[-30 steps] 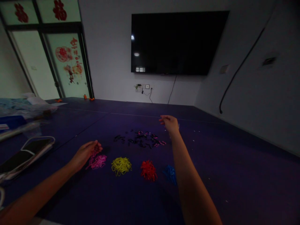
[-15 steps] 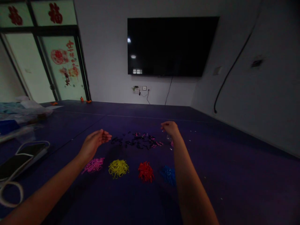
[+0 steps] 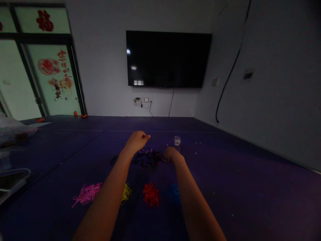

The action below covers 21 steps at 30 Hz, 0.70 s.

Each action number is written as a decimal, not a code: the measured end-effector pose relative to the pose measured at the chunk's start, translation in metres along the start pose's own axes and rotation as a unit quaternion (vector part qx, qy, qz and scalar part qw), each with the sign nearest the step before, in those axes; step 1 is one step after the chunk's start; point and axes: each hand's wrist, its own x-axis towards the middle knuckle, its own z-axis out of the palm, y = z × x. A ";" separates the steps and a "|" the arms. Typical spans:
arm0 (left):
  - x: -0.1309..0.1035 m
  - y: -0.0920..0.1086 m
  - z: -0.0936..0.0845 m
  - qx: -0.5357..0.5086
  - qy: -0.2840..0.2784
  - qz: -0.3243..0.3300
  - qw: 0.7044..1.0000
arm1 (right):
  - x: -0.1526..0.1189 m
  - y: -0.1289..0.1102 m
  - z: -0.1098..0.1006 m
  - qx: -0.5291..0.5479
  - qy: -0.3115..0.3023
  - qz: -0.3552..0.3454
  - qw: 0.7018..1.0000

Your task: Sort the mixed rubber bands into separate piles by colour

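Observation:
A loose mix of black and pink rubber bands (image 3: 147,160) lies on the dark purple surface between my hands. My left hand (image 3: 136,142) hovers over its far left part, fingers curled in and thumb pointing right; whatever they hold, if anything, is hidden. At the mix's right edge, my right hand (image 3: 173,154) reaches down with bent, closed fingers, their contents too small to make out. Just behind it stands a clear container (image 3: 177,142). Nearer me are separate piles of pink bands (image 3: 87,193), yellow bands (image 3: 126,192), red bands (image 3: 151,194) and blue bands (image 3: 175,191); my forearms partly cover the yellow and blue ones.
At the left edge are a dark object with a pale strap (image 3: 15,180) and some crumpled clear plastic (image 3: 12,130). Small white bits dot the surface on the right. A television (image 3: 168,58) hangs on the far wall, and a black cable (image 3: 229,78) runs down the right wall.
My left hand has moved right over the mixed bands, its fingers now curled. My right hand has come nearer and lower to the mix's edge, uncovering the clear container. The view has shifted.

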 end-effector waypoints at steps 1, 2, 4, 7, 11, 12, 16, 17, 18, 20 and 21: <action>0.002 -0.006 0.005 0.018 0.000 0.000 1.000 | 0.001 -0.001 0.001 -0.019 -0.014 0.011 1.000; 0.003 -0.013 0.011 0.027 -0.001 -0.003 1.000 | 0.002 -0.001 0.002 -0.041 -0.031 0.023 0.998; 0.005 -0.028 0.026 0.024 -0.014 -0.015 1.000 | 0.004 -0.003 0.005 -0.073 -0.051 0.037 0.995; 0.003 -0.053 0.053 -0.020 -0.086 -0.032 0.996 | 0.002 -0.003 0.009 -0.099 -0.050 0.036 0.993; -0.003 -0.080 0.083 -0.038 -0.144 -0.037 0.988 | 0.000 -0.003 0.014 -0.104 -0.033 0.025 0.994; -0.004 -0.085 0.088 -0.038 -0.153 -0.037 0.987 | 0.000 -0.003 0.015 -0.102 -0.031 0.022 0.994; -0.004 -0.097 0.101 -0.018 -0.153 -0.028 0.988 | 0.002 -0.006 0.019 -0.086 -0.038 0.015 0.996; -0.004 -0.099 0.103 -0.011 -0.147 -0.025 0.989 | 0.002 -0.007 0.020 -0.080 -0.044 0.015 0.996; -0.004 -0.100 0.105 -0.003 -0.142 -0.022 0.990 | 0.003 -0.008 0.020 -0.074 -0.051 0.015 0.996; -0.004 -0.103 0.108 0.008 -0.135 -0.014 0.991 | 0.003 -0.009 0.021 -0.060 -0.065 0.013 0.996; -0.004 -0.105 0.109 0.013 -0.132 -0.010 0.991 | 0.003 -0.009 0.021 -0.051 -0.069 0.009 0.996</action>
